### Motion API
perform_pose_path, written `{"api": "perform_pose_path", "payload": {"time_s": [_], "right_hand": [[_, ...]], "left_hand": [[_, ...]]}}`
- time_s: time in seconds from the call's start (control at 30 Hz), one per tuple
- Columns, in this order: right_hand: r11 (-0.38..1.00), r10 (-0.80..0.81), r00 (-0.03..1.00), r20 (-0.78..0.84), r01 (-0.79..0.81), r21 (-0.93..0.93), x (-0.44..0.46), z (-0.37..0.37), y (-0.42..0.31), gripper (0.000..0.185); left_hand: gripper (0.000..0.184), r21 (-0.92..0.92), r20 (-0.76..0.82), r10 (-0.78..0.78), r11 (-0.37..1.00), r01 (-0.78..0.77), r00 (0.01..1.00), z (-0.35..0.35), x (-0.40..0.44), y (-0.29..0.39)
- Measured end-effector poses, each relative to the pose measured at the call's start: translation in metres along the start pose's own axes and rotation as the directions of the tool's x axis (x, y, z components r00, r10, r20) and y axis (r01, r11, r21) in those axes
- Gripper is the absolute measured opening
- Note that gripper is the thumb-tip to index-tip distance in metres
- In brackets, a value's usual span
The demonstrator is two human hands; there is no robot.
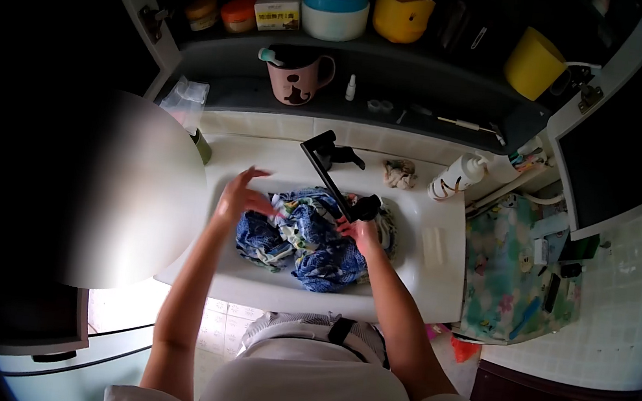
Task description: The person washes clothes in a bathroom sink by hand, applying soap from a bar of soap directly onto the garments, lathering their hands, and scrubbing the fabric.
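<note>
A bunched blue, white and green patterned cloth (310,227) lies in the white sink (207,259); its exact kind is hard to tell. My left hand (240,196) hovers over the cloth's left side, fingers apart and holding nothing. On the right, my right hand (361,234) is at the cloth, its fingers curled on the fabric just beneath the end of the black faucet (326,171). The faucet's head partly covers those fingers. No running water can be made out.
A crumpled rag (398,174) and a white pump bottle (457,177) stand on the sink's back rim. A bar of soap (434,247) lies on its right rim. Above are shelves with a pink mug (297,79) and several jars. Open cabinet doors (622,132) flank them.
</note>
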State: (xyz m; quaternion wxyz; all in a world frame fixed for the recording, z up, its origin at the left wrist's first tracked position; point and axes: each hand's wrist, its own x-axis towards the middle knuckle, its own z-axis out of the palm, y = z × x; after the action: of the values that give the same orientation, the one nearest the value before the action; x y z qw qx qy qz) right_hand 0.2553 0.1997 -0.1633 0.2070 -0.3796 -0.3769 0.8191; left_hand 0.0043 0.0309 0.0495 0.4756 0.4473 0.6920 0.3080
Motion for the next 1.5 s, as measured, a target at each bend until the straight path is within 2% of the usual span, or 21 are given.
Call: {"api": "perform_pose_path", "payload": {"time_s": [0.03, 0.07, 0.1, 0.17, 0.2, 0.27, 0.3, 0.33, 0.37, 0.4, 0.43, 0.47, 0.5, 0.6, 0.7, 0.93, 1.03, 1.13, 1.17, 1.47, 1.5], "right_hand": [[1.000, 0.014, 1.000, -0.003, -0.014, -0.016, -0.001, 0.003, -0.004, 0.037], [1.000, -0.004, 1.000, 0.002, 0.004, -0.008, -0.006, 0.002, -0.007, 0.037], [1.000, -0.023, 1.000, 0.006, 0.023, 0.002, -0.008, 0.005, -0.010, 0.037], [1.000, -0.004, 1.000, 0.012, 0.004, 0.007, -0.008, 0.005, -0.008, 0.038], [0.998, -0.058, 0.998, 0.017, 0.057, 0.017, -0.007, 0.004, -0.005, 0.036], [0.999, -0.049, 0.999, -0.016, 0.049, 0.019, -0.011, 0.007, -0.009, 0.036], [0.999, -0.037, 0.999, -0.014, 0.037, 0.011, -0.010, 0.007, -0.010, 0.036], [1.000, -0.023, 1.000, -0.012, 0.023, 0.005, -0.009, 0.007, -0.009, 0.036], [1.000, -0.009, 1.000, -0.010, 0.009, -0.003, -0.008, 0.005, -0.008, 0.037], [0.999, -0.033, 0.999, 0.005, 0.033, 0.012, -0.005, 0.001, -0.003, 0.036], [0.998, -0.059, 0.998, 0.020, 0.058, 0.028, 0.002, -0.004, 0.003, 0.037], [0.996, -0.085, 0.996, 0.034, 0.083, 0.045, 0.005, -0.006, 0.007, 0.041], [0.991, -0.117, 0.993, 0.024, 0.116, 0.064, 0.002, -0.005, 0.006, 0.043], [0.991, -0.108, 0.994, 0.028, 0.105, 0.081, -0.003, -0.001, 0.001, 0.043], [0.996, -0.083, 0.994, 0.065, 0.084, -0.012, -0.004, -0.003, 0.001, 0.043], [0.998, -0.067, 0.997, 0.047, 0.067, 0.005, -0.005, -0.002, -0.003, 0.043], [0.996, -0.055, 0.997, 0.047, 0.052, 0.068, -0.001, -0.003, 0.000, 0.042], [0.991, -0.098, 0.994, 0.040, 0.094, 0.096, -0.005, 0.000, -0.003, 0.041], [0.996, -0.026, 0.999, 0.037, 0.023, 0.081, -0.008, 0.001, -0.007, 0.040], [0.994, -0.072, 0.997, 0.040, 0.068, 0.090, -0.006, 0.000, -0.003, 0.045], [0.994, -0.019, 0.998, 0.066, 0.012, 0.111, -0.001, -0.003, -0.001, 0.049]], "left_hand": [[0.065, 0.649, -0.270, -0.140, 0.704, 0.287, 0.953, 0.015, -0.002, 0.001], [0.062, 0.863, -0.505, 0.076, 0.038, 0.503, 0.860, 0.033, -0.006, -0.006], [0.057, 0.898, -0.390, 0.244, 0.315, 0.308, 0.888, 0.035, -0.011, -0.021], [0.054, 0.768, -0.498, 0.256, 0.573, 0.285, 0.829, 0.044, -0.022, 0.031], [0.053, 0.677, -0.556, 0.244, 0.688, 0.262, 0.795, 0.043, -0.031, 0.062], [0.052, 0.724, -0.563, 0.531, 0.686, 0.069, 0.633, 0.024, -0.046, 0.105], [0.053, 0.533, -0.625, 0.523, 0.828, -0.172, 0.580, 0.015, -0.063, 0.129], [0.054, 0.294, -0.687, 0.488, 0.865, -0.407, 0.538, 0.008, -0.077, 0.148], [0.053, 0.273, -0.727, 0.601, 0.696, -0.664, 0.331, -0.005, -0.085, 0.163], [0.053, 0.298, -0.725, 0.681, 0.446, -0.844, 0.104, -0.018, -0.093, 0.178], [0.067, 0.057, -0.682, 0.728, 0.146, -0.988, 0.068, -0.025, -0.118, 0.209], [0.066, -0.068, -0.625, 0.780, -0.055, -0.996, 0.000, -0.029, -0.133, 0.224], [0.065, -0.115, -0.581, 0.813, -0.135, -0.984, -0.044, -0.030, -0.140, 0.231], [0.063, -0.124, -0.565, 0.824, -0.146, -0.981, -0.051, -0.031, -0.141, 0.231], [0.061, -0.142, -0.567, 0.823, -0.140, -0.980, -0.035, -0.032, -0.138, 0.226], [0.057, -0.144, -0.567, 0.823, -0.144, -0.979, -0.038, -0.038, -0.139, 0.221], [0.055, -0.128, -0.573, 0.818, -0.147, -0.981, -0.048, -0.042, -0.143, 0.217], [0.054, -0.119, -0.572, 0.817, -0.161, -0.980, -0.065, -0.045, -0.145, 0.217], [0.053, -0.117, -0.573, 0.817, -0.166, -0.979, -0.070, -0.044, -0.146, 0.217], [0.048, -0.105, -0.564, 0.818, -0.207, -0.973, -0.113, -0.033, -0.141, 0.219], [0.047, -0.098, -0.568, 0.814, -0.218, -0.971, -0.125, -0.033, -0.141, 0.220]]}}
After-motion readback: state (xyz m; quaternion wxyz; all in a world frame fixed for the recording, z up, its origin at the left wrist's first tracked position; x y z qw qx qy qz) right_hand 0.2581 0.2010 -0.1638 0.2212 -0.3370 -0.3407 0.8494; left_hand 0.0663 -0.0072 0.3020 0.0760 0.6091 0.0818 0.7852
